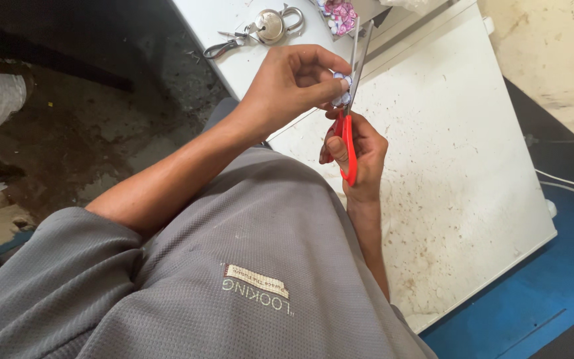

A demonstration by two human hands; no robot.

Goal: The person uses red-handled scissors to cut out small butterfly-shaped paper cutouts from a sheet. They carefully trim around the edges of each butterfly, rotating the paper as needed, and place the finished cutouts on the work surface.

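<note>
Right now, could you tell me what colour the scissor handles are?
Red, seen in the head view: scissor handles in the right hand.

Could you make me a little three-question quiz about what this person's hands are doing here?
1. True or false: the right hand holds red-handled scissors.
2. What does the left hand pinch at the blades?
A. a small pale piece
B. a padlock
C. a pen
3. Fill in: on the white surface beyond the hands lies a round metal ____ with keys.

Key
1. True.
2. A; what the piece is made of cannot be told.
3. Padlock.
</note>
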